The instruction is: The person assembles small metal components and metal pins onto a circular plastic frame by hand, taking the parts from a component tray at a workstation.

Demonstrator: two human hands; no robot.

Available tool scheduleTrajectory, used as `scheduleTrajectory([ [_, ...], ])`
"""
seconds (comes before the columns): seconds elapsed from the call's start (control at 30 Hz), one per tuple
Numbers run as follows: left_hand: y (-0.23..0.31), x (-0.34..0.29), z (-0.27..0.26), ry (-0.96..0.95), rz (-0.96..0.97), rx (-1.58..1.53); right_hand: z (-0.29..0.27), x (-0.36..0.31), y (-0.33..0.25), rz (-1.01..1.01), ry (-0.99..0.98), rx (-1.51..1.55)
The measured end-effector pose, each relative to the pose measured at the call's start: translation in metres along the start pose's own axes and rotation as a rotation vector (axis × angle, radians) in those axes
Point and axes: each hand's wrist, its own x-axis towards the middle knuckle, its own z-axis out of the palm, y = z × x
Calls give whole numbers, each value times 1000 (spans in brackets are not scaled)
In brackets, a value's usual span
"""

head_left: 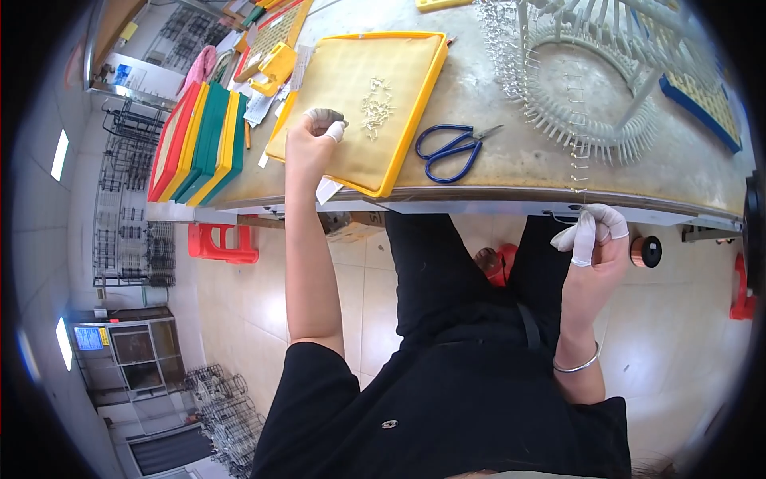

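My left hand, with white covers on its fingertips, is over the left part of a yellow-rimmed tray. Its thumb and fingers are pinched together; whatever is between them is too small to make out. A small heap of tiny pale pieces lies on the tray's tan lining, to the right of that hand. Past the table's front edge, my right hand, also with covered fingertips, is closed at the lower end of a thin wire. Small pale pieces are spaced along this wire, which runs up toward a round white rack.
Blue-handled scissors lie right of the tray. Several coloured trays stand stacked at the left, near a yellow tape dispenser. A blue-edged tray is at the right. Below are a copper-coloured wire spool and a red stool.
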Motion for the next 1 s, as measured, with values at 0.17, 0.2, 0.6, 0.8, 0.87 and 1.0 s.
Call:
scheduleTrajectory([
  [0.17, 7, -7, 9, -1, 37, -128, -5, -2, -2, 10, 0, -5],
  [0.2, 11, -11, 12, -9, 37, -134, -6, -2, -3, 11, -8, -21],
  [0.6, 94, -128, 119, -264, 581, -567, -2, -4, -11, 154, -83, -34],
  [0.8, 103, -132, 133, -185, 812, -408, -5, -2, -14, 204, -81, 46],
  [0.87, 103, -131, 131, -209, 886, -349, -7, -2, -14, 238, -87, 92],
  [1.0, 99, -133, 122, -319, 714, -423, -8, -2, -13, 196, -92, 30],
])
